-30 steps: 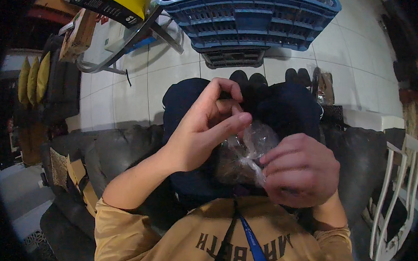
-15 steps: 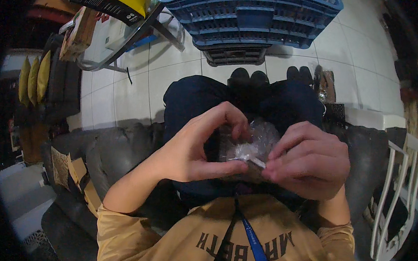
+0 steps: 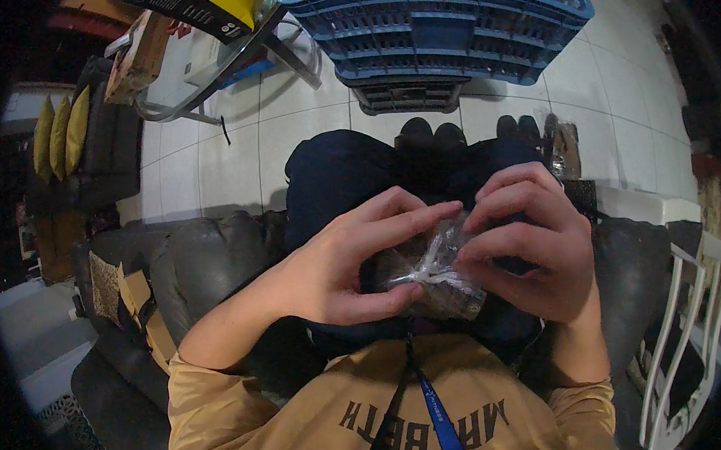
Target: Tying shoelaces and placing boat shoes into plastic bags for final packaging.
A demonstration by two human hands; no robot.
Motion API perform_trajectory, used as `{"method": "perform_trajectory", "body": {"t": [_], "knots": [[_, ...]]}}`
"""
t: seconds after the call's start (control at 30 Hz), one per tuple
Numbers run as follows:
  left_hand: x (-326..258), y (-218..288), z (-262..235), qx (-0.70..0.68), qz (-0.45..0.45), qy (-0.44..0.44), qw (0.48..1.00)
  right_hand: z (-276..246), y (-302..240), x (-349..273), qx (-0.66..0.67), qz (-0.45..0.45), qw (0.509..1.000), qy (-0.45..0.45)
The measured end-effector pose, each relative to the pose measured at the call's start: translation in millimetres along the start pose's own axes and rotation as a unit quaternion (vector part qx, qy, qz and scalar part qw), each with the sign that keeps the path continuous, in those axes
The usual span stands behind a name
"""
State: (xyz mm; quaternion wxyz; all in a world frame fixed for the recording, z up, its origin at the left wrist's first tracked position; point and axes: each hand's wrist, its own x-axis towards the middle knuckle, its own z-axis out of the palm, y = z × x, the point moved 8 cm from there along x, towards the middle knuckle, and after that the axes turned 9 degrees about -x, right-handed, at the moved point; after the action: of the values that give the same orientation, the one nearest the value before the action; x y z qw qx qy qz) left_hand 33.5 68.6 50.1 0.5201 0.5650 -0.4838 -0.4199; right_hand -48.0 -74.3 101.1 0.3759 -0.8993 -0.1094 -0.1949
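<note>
On my lap lies a clear plastic bag (image 3: 450,299) with greyish contents I cannot make out. Its plastic is gathered into a twisted, whitish neck near the middle. My left hand (image 3: 359,253) curves around the bag's left side, thumb and index finger spread wide, the thumb tip by the gathered part. Opposite it, my right hand (image 3: 535,242) is raised over the bag's right side with its fingers bent and apart. Its lower fingers are close to the plastic neck, and its thumb is mostly hidden.
A blue plastic crate (image 3: 435,37) stands on a dark crate (image 3: 408,95) ahead of my feet. At the far left, a yellow and black package (image 3: 201,5) rests by a metal-framed table (image 3: 171,113). A white chair-like frame (image 3: 672,339) stands right of the dark sofa (image 3: 204,253).
My right hand has moved up and its fingers have spread from a pinch on a small white piece. My left index finger has stretched out toward the right. More of the bag shows.
</note>
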Motion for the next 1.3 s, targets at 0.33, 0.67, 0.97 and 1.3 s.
{"method": "perform_trajectory", "body": {"t": [0.33, 0.67, 0.97, 1.3], "knots": [[-10, -6, -11, -0.040, 0.018, 0.102, 0.994, 33, 0, -2, 0.013, 0.021, 0.996, -0.080], [-13, -3, -14, 0.058, 0.011, 0.053, 0.997, -3, 21, -31, -0.010, 0.156, 0.987, -0.020], [-12, 0, -7, 0.053, -0.010, 0.032, 0.998, 5, 14, -25, 0.033, 0.074, 0.995, -0.063], [-19, 2, -16, -0.105, 0.133, 0.016, 0.985, 2, 44, -64, 0.202, 0.215, 0.949, 0.109]]}}
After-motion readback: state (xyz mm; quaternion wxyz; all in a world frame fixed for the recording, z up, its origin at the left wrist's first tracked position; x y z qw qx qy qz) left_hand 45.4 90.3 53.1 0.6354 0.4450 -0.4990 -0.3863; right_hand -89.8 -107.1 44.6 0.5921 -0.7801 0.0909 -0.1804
